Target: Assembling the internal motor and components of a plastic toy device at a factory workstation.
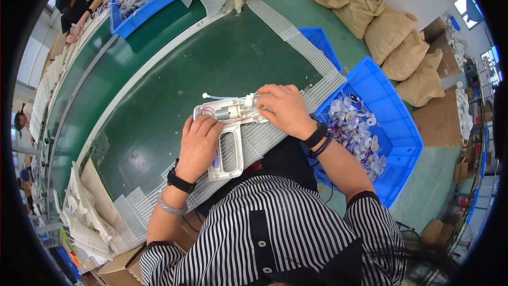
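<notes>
Steadying a white gun-shaped shell (228, 137) on the green table (174, 79), the left hand (200, 145) is clasping its handle while the right hand (286, 108) is pinching wires; pressing gently should avoid snagging them.

An open white gun-shaped housing (228, 127) is held at the near edge of the green bench (174, 74) by the left hand (199, 143); its wiring is pressed by the right hand (286, 108).
</notes>
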Action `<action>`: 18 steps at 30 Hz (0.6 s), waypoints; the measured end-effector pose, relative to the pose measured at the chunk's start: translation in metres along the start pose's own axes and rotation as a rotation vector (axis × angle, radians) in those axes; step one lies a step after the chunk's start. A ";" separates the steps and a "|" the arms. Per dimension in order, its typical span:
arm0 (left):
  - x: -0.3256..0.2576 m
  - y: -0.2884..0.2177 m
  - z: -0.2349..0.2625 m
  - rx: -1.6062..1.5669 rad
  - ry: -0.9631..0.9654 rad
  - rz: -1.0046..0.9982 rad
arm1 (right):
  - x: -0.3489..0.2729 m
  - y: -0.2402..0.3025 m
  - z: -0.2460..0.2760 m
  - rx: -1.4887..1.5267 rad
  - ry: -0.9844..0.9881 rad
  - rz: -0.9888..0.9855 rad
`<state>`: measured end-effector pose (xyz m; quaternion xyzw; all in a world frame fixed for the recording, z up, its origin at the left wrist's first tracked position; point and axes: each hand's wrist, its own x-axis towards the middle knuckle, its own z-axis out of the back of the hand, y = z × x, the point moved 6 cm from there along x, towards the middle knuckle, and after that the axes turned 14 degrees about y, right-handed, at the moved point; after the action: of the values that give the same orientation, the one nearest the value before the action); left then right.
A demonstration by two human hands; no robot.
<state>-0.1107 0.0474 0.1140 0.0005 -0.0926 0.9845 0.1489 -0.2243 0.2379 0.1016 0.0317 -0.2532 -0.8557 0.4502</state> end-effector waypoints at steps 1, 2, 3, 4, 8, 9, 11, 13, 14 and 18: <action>0.000 0.000 0.000 0.000 0.001 0.001 | 0.001 0.002 0.001 -0.023 -0.013 0.005; -0.001 0.001 -0.001 0.003 0.002 0.002 | 0.001 0.003 0.002 -0.022 -0.013 0.005; 0.000 0.001 0.000 0.008 0.004 0.002 | 0.002 0.004 0.000 -0.051 0.065 0.007; 0.001 0.000 0.001 0.010 0.006 0.002 | 0.002 0.004 -0.002 -0.081 0.143 0.009; 0.003 0.000 0.004 0.016 0.013 -0.008 | -0.002 0.001 0.006 -0.032 0.175 0.108; 0.003 -0.001 0.005 0.018 0.012 -0.010 | -0.006 -0.001 0.007 -0.010 0.176 0.118; 0.004 -0.002 0.014 0.008 -0.005 -0.027 | -0.010 -0.004 0.008 0.014 0.171 0.127; 0.008 -0.004 0.023 -0.001 -0.022 -0.049 | -0.014 -0.006 0.009 0.094 0.184 0.104; 0.012 -0.002 0.029 -0.041 -0.060 -0.025 | -0.016 -0.008 0.008 0.096 0.177 0.101; 0.046 -0.005 0.050 -0.137 -0.069 -0.028 | -0.026 -0.012 0.015 0.183 0.039 0.085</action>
<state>-0.1546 0.0562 0.1654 0.0254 -0.1646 0.9731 0.1592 -0.2219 0.2701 0.1049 0.0786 -0.3226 -0.8084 0.4861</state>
